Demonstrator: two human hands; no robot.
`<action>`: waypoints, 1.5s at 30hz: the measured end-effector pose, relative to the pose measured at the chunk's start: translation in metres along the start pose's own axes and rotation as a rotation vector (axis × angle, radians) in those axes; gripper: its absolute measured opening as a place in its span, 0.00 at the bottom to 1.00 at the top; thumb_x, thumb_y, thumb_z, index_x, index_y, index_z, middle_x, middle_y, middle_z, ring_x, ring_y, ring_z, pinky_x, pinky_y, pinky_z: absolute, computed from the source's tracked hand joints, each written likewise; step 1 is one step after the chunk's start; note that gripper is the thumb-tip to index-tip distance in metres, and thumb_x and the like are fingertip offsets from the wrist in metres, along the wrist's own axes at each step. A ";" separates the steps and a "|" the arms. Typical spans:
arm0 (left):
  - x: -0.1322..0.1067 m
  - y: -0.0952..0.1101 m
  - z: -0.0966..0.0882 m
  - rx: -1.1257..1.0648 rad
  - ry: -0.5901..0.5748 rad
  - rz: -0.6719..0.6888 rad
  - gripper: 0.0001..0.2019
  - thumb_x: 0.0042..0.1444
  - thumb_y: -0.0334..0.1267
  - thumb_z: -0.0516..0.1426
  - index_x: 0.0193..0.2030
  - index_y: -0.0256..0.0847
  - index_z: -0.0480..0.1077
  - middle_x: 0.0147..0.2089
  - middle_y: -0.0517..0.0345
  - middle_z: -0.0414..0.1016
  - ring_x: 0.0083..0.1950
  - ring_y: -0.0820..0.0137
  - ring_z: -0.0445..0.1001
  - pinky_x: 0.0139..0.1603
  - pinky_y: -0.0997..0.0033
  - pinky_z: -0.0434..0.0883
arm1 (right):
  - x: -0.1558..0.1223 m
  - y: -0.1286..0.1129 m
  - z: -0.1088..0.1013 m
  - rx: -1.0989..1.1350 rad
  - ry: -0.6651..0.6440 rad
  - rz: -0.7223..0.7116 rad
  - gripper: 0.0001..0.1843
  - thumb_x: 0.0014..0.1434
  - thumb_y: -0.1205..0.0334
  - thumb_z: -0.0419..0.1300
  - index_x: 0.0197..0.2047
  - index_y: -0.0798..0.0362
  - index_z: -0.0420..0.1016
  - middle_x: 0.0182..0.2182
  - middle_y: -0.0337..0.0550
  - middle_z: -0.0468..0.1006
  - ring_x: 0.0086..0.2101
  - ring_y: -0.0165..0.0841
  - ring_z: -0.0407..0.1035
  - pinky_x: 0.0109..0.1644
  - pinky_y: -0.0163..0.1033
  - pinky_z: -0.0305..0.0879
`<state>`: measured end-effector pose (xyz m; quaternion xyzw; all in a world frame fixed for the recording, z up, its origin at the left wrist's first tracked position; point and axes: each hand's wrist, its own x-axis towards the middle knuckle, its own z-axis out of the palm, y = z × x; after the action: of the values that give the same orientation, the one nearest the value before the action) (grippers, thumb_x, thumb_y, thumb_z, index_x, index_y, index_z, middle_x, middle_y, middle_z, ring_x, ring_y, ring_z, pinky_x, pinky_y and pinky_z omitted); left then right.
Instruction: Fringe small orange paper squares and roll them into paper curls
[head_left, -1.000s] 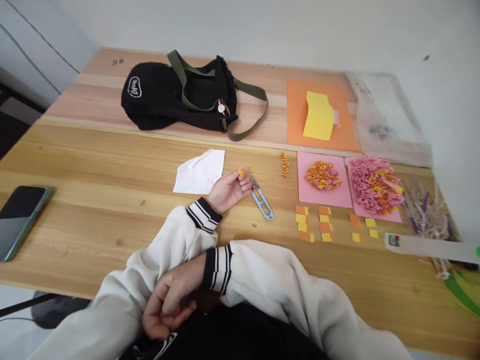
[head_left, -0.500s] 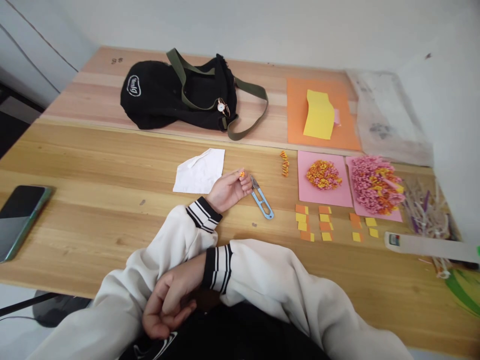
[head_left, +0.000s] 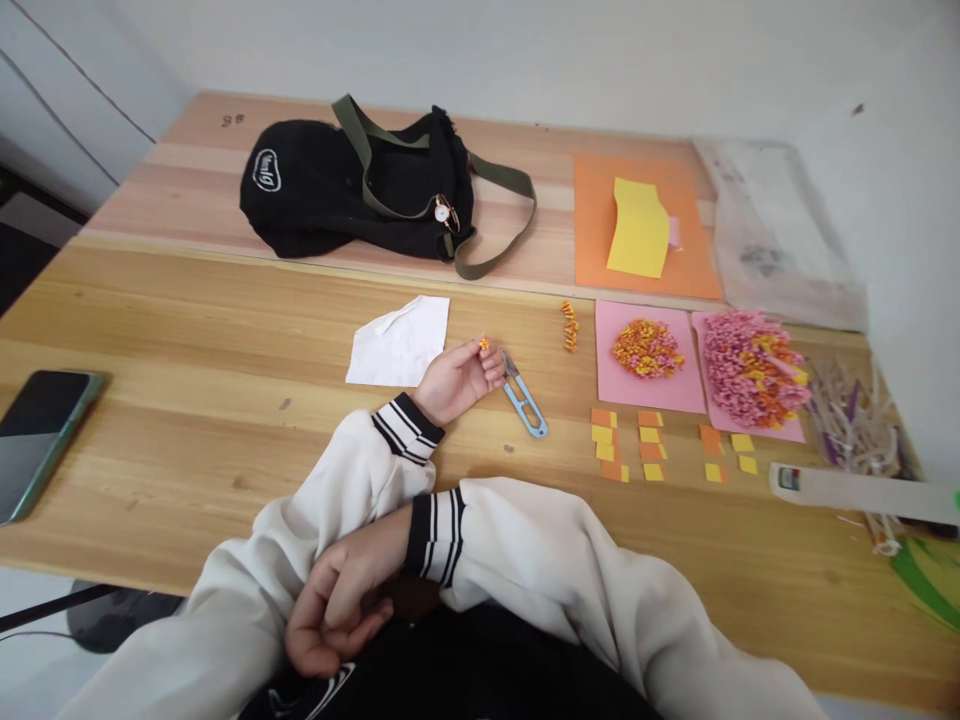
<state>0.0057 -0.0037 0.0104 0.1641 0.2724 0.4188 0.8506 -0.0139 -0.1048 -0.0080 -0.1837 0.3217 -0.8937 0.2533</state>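
While one small orange-and-yellow bead-like piece (head_left: 484, 343) is pinched between the thumb and fingertips of the left hand (head_left: 456, 382), above the wooden table (head_left: 187, 330), that hand's other fingers are curled together. Just beside them, one pair of blue snips (head_left: 526, 402) is laid. By the sleeve of the left arm, the right hand (head_left: 349, 590) is held with its fingers loosely bent and slightly apart. Behind the left hand, one white sheet (head_left: 397, 345) is spread. Two pink sheets (head_left: 686, 400) are set to the right, each covered by one pile of tiny coloured pieces (head_left: 646, 350). In front, orange and yellow paper squares (head_left: 652, 453) are arranged in columns, too overlapped to be counted surely.
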 end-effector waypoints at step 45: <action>0.001 -0.002 -0.003 0.011 -0.068 0.020 0.19 0.62 0.30 0.40 0.20 0.35 0.59 0.23 0.60 0.50 0.23 0.74 0.56 0.26 0.74 0.59 | 0.003 0.002 -0.002 0.001 -0.010 -0.002 0.10 0.55 0.78 0.46 0.30 0.63 0.66 0.13 0.36 0.66 0.14 0.25 0.58 0.18 0.29 0.51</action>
<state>0.0058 -0.0037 0.0071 0.1856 0.2438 0.4198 0.8543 -0.0167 -0.1072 -0.0099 -0.1886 0.3197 -0.8932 0.2540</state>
